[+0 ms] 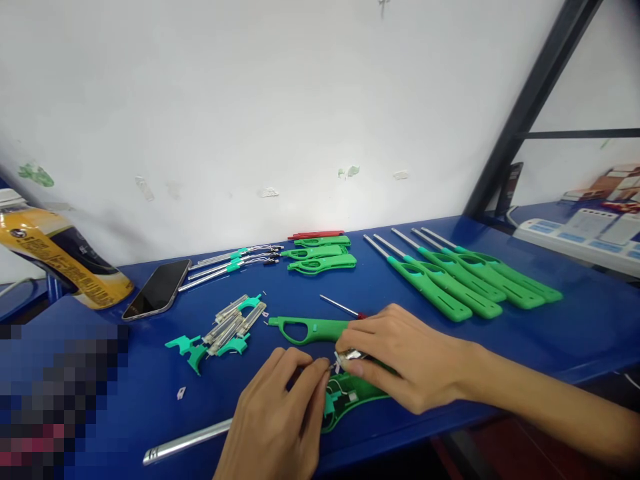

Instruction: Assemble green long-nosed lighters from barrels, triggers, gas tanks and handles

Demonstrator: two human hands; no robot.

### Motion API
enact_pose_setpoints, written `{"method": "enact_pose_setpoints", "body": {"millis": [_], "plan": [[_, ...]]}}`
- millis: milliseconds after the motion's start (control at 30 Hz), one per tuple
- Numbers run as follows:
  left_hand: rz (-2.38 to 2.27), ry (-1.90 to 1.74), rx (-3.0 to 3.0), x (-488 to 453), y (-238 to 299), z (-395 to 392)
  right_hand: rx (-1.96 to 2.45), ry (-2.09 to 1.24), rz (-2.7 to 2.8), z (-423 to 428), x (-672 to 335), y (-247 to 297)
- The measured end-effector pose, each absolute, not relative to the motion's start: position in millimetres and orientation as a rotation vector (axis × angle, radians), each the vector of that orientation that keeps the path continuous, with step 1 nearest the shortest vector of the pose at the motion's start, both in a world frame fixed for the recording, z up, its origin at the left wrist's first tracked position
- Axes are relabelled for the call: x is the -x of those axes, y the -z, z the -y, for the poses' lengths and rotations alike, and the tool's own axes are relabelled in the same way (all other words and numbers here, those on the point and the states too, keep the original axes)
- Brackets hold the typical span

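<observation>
My right hand [395, 353] grips a small clear fuel tank [356, 355] with a pale end, above an opened green lighter half-shell [367, 395]. The fingertips of my left hand [283, 407] are pinched at the tank's end; what they hold is too small to make out. Wires and a teal trigger [331, 404] sit in that shell. A silver lighter tube [187, 441] runs out to the left beneath my left hand. Behind my hands lies another green half-shell [320, 330], partly covered by my right hand, with a red-handled screwdriver [343, 307] beyond it.
Clear tanks [230, 330] and teal triggers [185, 345] lie in a pile on the left. Metal tubes with wires [215, 267] and green shells [323, 265] lie near the wall. Several assembled lighters [445, 290] are at right. A phone [157, 288] and bottle [75, 257] stand left.
</observation>
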State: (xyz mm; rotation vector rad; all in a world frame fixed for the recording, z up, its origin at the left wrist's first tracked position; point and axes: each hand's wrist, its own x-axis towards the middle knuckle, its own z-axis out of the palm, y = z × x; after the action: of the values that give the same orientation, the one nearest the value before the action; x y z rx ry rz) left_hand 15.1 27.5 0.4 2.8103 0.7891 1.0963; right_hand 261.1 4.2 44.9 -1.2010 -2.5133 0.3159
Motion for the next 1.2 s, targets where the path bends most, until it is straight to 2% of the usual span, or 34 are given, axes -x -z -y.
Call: {"method": "enact_pose_setpoints", "body": {"millis": [700,1200], "plan": [[-0.762,-1.062,-2.828,-16.2,-2.3,-25.6,1.038,-0.052,2.506,-5.1,-260.4,-36.2],[-0.752,-1.036,-2.844,-14.7,-1.5,-24.6,0.991,-0.038,2.507,-5.7,-260.3,-34.3]]}}
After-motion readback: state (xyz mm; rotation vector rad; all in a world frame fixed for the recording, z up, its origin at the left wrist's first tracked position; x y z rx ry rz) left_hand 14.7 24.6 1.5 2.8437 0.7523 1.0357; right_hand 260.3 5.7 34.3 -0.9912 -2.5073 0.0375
